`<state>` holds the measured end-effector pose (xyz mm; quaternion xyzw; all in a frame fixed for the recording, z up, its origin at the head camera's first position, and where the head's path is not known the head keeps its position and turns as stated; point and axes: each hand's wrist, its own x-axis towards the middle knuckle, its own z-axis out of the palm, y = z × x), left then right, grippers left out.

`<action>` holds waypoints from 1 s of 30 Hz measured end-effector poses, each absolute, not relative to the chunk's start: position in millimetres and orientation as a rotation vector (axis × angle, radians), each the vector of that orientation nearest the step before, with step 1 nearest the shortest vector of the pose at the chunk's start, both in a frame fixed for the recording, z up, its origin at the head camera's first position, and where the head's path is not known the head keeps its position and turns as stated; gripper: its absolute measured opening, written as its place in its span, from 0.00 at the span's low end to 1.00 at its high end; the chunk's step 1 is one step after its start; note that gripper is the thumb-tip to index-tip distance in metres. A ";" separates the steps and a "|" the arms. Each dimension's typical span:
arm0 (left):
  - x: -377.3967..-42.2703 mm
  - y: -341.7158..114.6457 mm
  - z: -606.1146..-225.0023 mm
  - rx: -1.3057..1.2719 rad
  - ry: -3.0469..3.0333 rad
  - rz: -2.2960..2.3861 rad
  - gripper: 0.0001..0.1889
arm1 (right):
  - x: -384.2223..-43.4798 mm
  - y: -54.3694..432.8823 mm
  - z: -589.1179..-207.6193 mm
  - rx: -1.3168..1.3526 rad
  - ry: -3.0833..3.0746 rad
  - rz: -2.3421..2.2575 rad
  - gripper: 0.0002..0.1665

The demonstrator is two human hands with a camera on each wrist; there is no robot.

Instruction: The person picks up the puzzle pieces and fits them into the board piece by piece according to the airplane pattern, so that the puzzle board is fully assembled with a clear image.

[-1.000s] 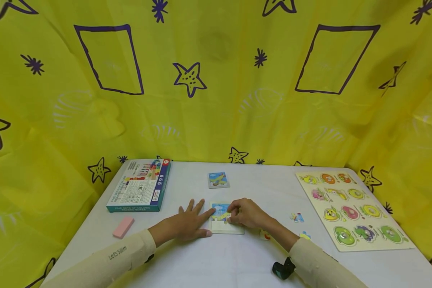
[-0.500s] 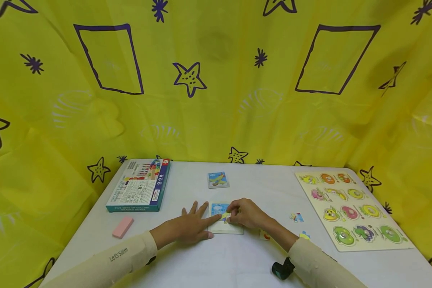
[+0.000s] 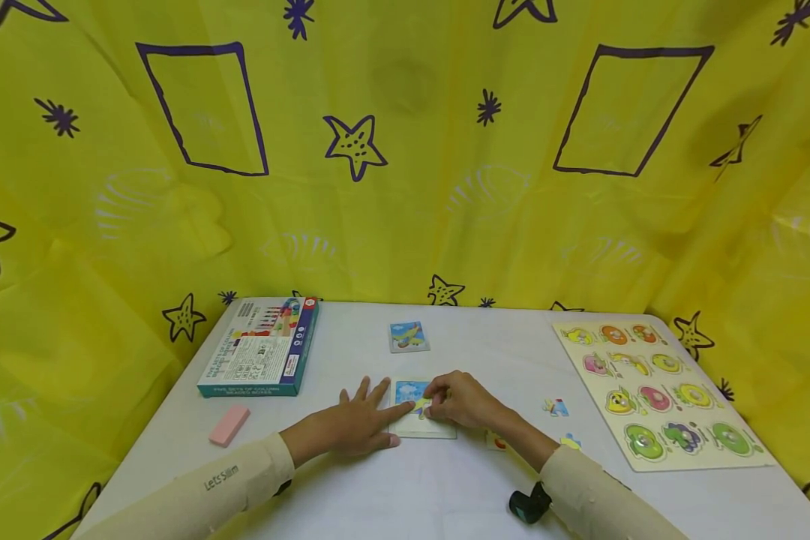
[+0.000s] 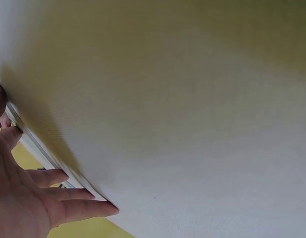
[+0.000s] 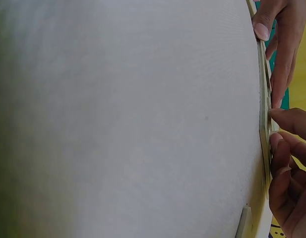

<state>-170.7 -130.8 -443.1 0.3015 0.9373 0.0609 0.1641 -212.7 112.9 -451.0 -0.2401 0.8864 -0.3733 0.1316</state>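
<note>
**A crooked fit is the main risk**

On the counter, the small jigsaw tray lies under the fingertips of both hands. The right hand has curled fingers, and its grip appears to be clamped on a yellow puzzle piece within the tray. The left hand has its fingers spread, the index finger reaching onto the picture. If that finger presses unevenly, neighbouring pieces could shift; if the pinch tilts, a tab might catch.

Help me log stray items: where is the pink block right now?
In the head view, the pink block lies on the white table toward the left, between the teal-edged box and the person's left sleeve.
</note>
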 end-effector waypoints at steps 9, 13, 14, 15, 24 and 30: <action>-169.8 -130.4 -441.9 0.853 2.671 0.174 0.32 | -211.1 113.8 -451.5 -0.708 2.589 -1.074 0.10; -169.6 -129.8 -441.8 0.848 2.675 0.161 0.32 | -211.3 113.2 -451.3 -0.707 2.590 -1.077 0.10; -169.6 -129.7 -442.0 0.848 2.676 0.159 0.32 | -211.3 112.9 -451.4 -0.709 2.592 -1.076 0.10; -169.6 -129.6 -442.1 0.848 2.677 0.157 0.32 | -211.2 112.6 -451.2 -0.707 2.594 -1.075 0.10; -170.0 -130.2 -443.1 0.841 2.675 0.167 0.33 | -209.5 111.6 -449.8 -0.718 2.622 -1.033 0.10; -169.9 -129.6 -441.6 0.837 2.672 0.172 0.33 | -209.6 117.7 -449.5 -0.805 2.605 -1.061 0.11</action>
